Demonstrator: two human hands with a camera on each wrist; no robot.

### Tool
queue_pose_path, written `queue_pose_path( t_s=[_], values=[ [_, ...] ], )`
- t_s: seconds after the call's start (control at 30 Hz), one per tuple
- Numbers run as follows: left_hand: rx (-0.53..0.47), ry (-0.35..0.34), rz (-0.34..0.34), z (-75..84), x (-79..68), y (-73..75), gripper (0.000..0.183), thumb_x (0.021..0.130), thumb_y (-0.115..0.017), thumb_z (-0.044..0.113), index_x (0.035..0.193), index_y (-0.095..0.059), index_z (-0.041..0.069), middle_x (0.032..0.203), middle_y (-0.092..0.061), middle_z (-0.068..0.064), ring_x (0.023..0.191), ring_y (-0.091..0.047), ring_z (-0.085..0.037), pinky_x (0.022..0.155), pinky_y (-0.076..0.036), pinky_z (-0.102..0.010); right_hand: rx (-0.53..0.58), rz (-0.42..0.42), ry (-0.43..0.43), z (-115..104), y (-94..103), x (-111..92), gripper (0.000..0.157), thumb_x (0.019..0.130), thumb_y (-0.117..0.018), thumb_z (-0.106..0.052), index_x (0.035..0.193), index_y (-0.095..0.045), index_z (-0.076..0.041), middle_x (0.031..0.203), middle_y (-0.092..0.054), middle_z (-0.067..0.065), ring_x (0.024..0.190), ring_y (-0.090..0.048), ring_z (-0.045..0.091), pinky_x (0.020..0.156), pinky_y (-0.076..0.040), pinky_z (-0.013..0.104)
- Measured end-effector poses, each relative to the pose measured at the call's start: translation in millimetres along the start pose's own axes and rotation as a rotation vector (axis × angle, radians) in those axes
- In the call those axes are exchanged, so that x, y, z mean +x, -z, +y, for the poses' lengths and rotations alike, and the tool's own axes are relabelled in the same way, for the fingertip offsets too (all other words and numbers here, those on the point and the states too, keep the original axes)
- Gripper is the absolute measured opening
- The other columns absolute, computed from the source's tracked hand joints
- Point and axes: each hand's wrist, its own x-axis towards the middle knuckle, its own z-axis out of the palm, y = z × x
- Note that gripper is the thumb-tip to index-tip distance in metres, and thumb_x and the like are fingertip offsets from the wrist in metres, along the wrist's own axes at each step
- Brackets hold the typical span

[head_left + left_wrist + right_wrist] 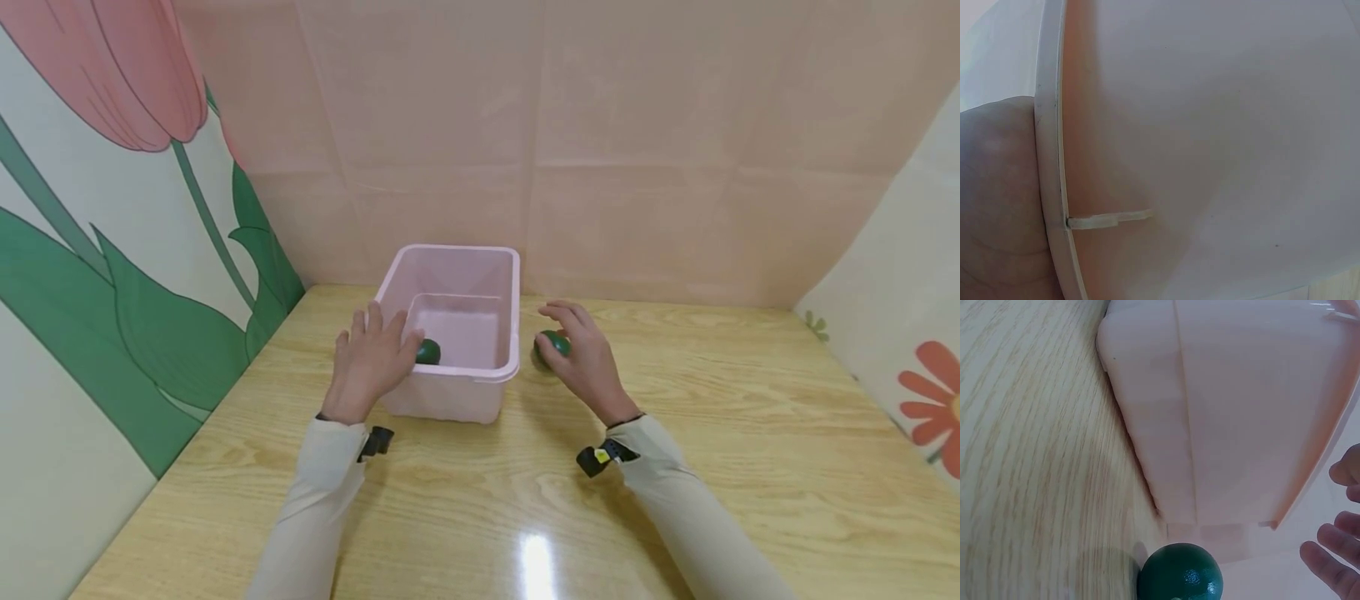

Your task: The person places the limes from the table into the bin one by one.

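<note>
A pink plastic bin (450, 396) stands on the table with its open top up. My left hand (371, 358) is over its front left corner, fingers spread, the palm right at the rim (1054, 156) in the left wrist view. Inside the bin, near the left thumb, shows a glossy dark green round object (429, 352), partly hidden by the front rim. A second dark green round object (559, 342) lies on the table right of the bin. My right hand (588, 367) is around it with thumb and fingers apart; the right wrist view shows fingers (1335, 544) apart from this green ball (1180, 575).
The wooden table (712, 433) runs back to a pink cloth backdrop (637, 167). A tulip-printed panel (112, 250) borders the left side, and a flower-printed one (907, 317) the right.
</note>
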Motion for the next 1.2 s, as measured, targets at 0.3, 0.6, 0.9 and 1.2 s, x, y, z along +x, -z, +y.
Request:
queue_pose_path(
  t_s=[0.3,0.6,0.9,1.2],
  values=[
    [-0.004,-0.001,0.004,0.2,-0.5,0.0,0.064,0.106,-0.031,0.047,0.156,-0.033,0.008,0.163,-0.01,-0.029,0.149,-0.006,-0.049,0.113,-0.015,-0.07,0.008,0.012,-0.002,3.8,-2.1,-1.7,0.038,0.087,-0.073,0.0,0.123,-0.063,0.004,0.127,-0.06,0.022,0.111,-0.061,0.035,0.079,-0.058,0.049],
    [0.003,-0.003,0.003,0.4,-1.0,0.0,0.064,0.106,-0.03,0.047,0.156,-0.033,0.008,0.162,-0.01,-0.029,0.148,-0.007,-0.05,0.112,-0.016,-0.07,0.0,-0.007,-0.032,6.5,-1.2,-3.4,0.038,0.088,-0.073,0.0,0.124,-0.062,0.005,0.129,-0.058,0.022,0.112,-0.06,0.036,0.079,-0.058,0.047],
    [0.006,0.003,-0.002,0.3,-0.3,-0.8,0.064,0.106,-0.029,0.048,0.157,-0.032,0.009,0.163,-0.01,-0.028,0.149,-0.006,-0.049,0.112,-0.018,-0.07,-0.016,-0.031,-0.061,10.0,-1.2,-5.3,0.04,0.089,-0.072,-0.001,0.127,-0.061,0.002,0.13,-0.058,0.02,0.113,-0.059,0.036,0.082,-0.056,0.047],
    [0.009,-0.002,0.008,0.2,-0.2,0.2,0.064,0.106,-0.029,0.048,0.157,-0.033,0.009,0.163,-0.011,-0.028,0.148,-0.007,-0.05,0.111,-0.019,-0.07,-0.022,-0.061,-0.103,9.3,-1.0,-4.2,0.048,0.089,-0.073,-0.002,0.133,-0.056,0.003,0.13,-0.056,0.021,0.114,-0.057,0.036,0.086,-0.055,0.048]
  ],
)
